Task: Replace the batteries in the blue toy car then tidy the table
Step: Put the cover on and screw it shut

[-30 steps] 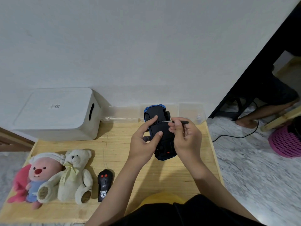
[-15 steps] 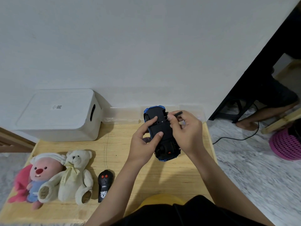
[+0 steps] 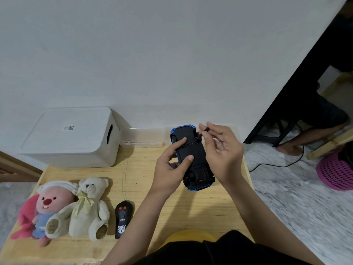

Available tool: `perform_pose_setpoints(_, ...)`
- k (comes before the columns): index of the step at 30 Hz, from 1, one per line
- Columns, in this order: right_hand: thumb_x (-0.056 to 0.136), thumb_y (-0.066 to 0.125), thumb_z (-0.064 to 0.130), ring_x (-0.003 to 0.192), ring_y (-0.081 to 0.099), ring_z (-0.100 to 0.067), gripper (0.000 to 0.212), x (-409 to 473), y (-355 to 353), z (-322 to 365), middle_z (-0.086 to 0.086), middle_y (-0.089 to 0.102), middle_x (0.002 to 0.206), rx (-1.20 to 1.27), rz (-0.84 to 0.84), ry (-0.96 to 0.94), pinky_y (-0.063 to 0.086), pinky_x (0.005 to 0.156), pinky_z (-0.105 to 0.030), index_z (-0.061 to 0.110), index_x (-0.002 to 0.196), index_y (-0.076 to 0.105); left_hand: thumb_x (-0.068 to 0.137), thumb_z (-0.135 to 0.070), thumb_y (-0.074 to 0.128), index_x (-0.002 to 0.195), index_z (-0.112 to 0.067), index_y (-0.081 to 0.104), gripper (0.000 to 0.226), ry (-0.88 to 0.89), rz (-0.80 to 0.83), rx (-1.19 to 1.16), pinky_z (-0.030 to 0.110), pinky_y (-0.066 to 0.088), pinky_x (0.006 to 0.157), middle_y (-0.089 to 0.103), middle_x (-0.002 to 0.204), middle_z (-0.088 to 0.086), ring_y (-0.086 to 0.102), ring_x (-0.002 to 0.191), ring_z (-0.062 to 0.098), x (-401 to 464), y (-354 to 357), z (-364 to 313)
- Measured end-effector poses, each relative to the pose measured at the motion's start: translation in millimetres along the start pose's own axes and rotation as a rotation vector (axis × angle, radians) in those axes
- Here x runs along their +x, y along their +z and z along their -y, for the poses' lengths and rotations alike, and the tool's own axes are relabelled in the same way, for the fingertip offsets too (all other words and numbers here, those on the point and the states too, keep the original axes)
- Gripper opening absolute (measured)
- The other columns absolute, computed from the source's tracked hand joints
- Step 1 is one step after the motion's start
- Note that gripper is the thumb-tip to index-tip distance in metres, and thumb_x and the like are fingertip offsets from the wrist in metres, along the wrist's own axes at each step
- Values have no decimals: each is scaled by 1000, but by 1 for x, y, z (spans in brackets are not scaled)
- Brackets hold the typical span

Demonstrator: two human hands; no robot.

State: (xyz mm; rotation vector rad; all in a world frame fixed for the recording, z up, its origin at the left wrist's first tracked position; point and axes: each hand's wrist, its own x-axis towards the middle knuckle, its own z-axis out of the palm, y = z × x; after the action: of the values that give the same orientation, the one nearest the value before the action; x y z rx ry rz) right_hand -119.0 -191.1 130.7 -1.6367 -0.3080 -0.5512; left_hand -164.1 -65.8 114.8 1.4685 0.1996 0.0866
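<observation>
The blue plastic toy car (image 3: 193, 161) is held upside down above the pale wooden surface (image 3: 191, 213), its black underside facing up. The left hand (image 3: 172, 165) grips its side, thumb and forefinger pressed on the chassis. The right hand (image 3: 219, 150) pinches a thin black screwdriver (image 3: 202, 134), tip at the underside (other fingers loosely spread). A black remote control (image 3: 122, 219) lies nearer, beside a cream teddy bear (image 3: 86, 207) and a pink plush toy (image 3: 45, 207). A white lidded box (image 3: 70, 136) stands at the wall.
</observation>
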Motion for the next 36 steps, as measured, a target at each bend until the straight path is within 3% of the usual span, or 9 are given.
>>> perform_pose_setpoints(4,78,73,-1,71,68,-15,28,5,-2,5,-1,68,76,-9,-48,-7,56,70,-29,15,98,61,85,0,67,117,-33,61,47,0,13,-1,45,60,73,65,110,7,67,83,33,-3,1,-1)
perform_pose_setpoints(7,78,73,1,80,69,-8,21,5,-3,6,7,68,85,-16,-28,-34,56,74,-25,13,93,64,85,0,66,118,-32,61,46,-8,23,-9,36,61,69,66,111,6,68,76,22,-5,2,-1)
perform_pose_setpoints(10,84,64,-3,94,70,-15,17,4,-5,9,-3,71,96,11,43,-30,57,82,-32,10,96,64,85,0,66,120,-31,61,46,-16,10,-8,33,60,67,66,109,9,68,75,20,-6,1,-1)
perform_pose_setpoints(14,79,72,0,76,70,-15,30,7,-5,13,-1,71,79,37,43,57,56,74,-29,25,93,64,85,-2,67,120,-31,62,46,-12,1,-9,37,60,71,65,110,10,68,86,29,-6,-1,1)
perform_pose_setpoints(20,83,67,-2,91,70,-17,16,8,-9,6,-4,70,101,-20,22,-51,56,82,-28,4,98,68,85,-3,67,118,-34,62,45,-14,8,-10,39,60,72,66,111,7,68,87,33,-8,2,1)
perform_pose_setpoints(25,79,71,-4,78,69,-14,27,7,-11,9,4,70,84,52,-9,17,54,73,-25,18,93,68,85,-2,67,119,-32,62,45,0,13,-7,36,60,70,66,111,7,69,86,26,-7,2,0)
perform_pose_setpoints(28,76,75,0,74,65,-13,19,9,-12,9,-4,64,81,14,7,-47,53,68,-24,12,89,69,86,-2,67,123,-27,61,45,-10,31,-11,31,60,68,66,110,6,70,77,20,-8,3,0)
perform_pose_setpoints(33,85,63,-4,97,68,-17,20,7,-15,9,-7,71,101,-41,80,-95,55,85,-32,4,103,68,86,-5,67,122,-30,61,45,-16,37,-10,43,60,72,66,110,5,68,84,35,-8,2,0)
perform_pose_setpoints(36,81,67,-5,86,70,-14,22,6,-13,11,-2,71,91,-24,47,-45,56,80,-31,9,98,69,86,-4,67,121,-32,62,45,-22,36,-20,43,60,71,66,109,3,68,83,38,-10,2,1)
